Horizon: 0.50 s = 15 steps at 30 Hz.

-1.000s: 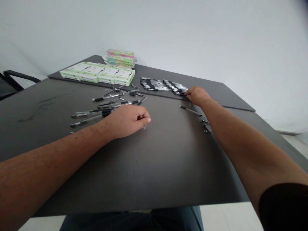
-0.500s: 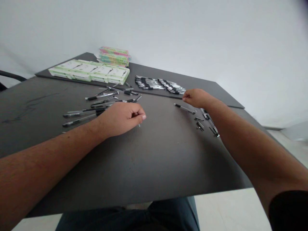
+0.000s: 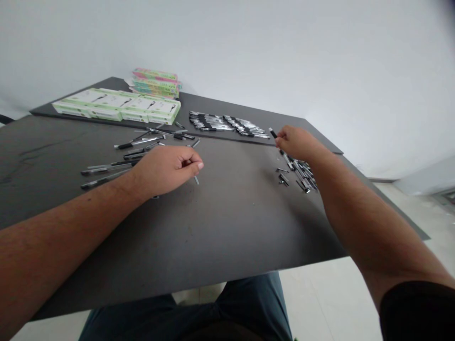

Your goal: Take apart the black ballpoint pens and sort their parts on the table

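Right hand (image 3: 292,141) pinches a black-and-clear pen (image 3: 273,133) just right of the pen rows (image 3: 211,122), w/ loose pens (image 3: 304,176) below, on the tbl. Left hand (image 3: 167,169) is curled, thumb nr forefinger, by the scattered pens (image 3: 138,142); can't tell if it grips the thin stick (image 3: 196,180) poking out.

Lay as two neat bunches of clear and black pens (image 3: 209,121), upper middle. Was scattered as messy pens (image 3: 137,143), left of middle, some crossing. Was held slanted as one pen (image 3: 272,133), black part showing, right of middle. Lay piled as more pens (image 3: 303,176), right side, partly hidden.
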Motion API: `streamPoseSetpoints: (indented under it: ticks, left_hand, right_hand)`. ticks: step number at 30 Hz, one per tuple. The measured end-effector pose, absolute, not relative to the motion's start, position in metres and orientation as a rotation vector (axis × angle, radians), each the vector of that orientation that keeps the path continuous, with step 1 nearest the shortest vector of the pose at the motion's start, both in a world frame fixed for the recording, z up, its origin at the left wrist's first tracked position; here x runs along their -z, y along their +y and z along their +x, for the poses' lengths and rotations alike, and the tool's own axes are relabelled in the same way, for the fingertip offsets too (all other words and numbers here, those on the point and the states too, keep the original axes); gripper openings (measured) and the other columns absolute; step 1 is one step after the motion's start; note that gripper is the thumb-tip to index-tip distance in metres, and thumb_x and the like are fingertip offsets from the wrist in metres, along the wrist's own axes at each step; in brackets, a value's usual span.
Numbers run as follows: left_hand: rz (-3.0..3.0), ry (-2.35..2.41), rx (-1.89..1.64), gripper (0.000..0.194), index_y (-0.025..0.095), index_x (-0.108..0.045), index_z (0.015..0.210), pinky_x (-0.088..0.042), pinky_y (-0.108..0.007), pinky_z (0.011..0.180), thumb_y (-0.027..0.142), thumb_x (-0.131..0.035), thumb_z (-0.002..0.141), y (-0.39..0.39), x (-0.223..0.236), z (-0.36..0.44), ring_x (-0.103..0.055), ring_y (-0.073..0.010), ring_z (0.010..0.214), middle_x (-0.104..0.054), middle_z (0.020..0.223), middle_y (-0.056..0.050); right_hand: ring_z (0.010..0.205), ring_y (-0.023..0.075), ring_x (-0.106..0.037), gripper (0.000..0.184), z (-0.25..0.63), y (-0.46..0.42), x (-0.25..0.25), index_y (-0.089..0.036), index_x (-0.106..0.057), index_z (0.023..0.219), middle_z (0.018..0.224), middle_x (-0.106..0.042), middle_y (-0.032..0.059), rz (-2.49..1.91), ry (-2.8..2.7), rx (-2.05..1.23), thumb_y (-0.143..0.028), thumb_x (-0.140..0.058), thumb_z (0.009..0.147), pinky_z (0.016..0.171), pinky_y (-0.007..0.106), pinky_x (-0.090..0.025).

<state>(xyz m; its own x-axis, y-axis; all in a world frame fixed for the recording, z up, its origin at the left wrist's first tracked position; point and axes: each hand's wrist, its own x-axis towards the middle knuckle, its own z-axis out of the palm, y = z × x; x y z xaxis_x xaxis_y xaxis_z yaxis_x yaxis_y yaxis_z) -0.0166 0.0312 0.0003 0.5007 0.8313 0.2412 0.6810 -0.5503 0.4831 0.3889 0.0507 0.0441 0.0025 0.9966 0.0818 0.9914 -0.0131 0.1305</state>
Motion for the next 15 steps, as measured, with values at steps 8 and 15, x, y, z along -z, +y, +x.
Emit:
streamPoseSetpoints:
  ticks: [8,15]
  left_hand:
    - [2.421,1.256,-0.596,0.038,0.026,-0.081,0.092,-0.046,-0.036,0.075,0.059,-0.060,0.091,0.034,0.002,-0.019,-0.076,-0.0280,0.078,-0.083,0.081,-0.005]
    - [2.428,1.257,-0.604,0.037,0.027,-0.080,0.090,-0.047,-0.038,0.076,0.059,-0.063,0.091,0.040,0.004,-0.022,-0.076,-0.0292,0.079,-0.083,0.082,-0.006]
  right_hand:
    - [0.104,0.0270,-0.084,0.044,0.450,0.022,-0.038,-0.013,-0.082,0.144,0.119,-0.091,0.0156,2.488,1.938,-0.148,-0.021,-0.055,0.109,0.087,0.034,-0.058]
    - [0.110,0.0349,-0.082,0.037,0.464,0.018,-0.025,-0.012,-0.089,0.120,0.119,-0.089,0.0236,2.435,1.749,-0.219,-0.029,-0.059,0.108,0.083,0.035,-0.054]
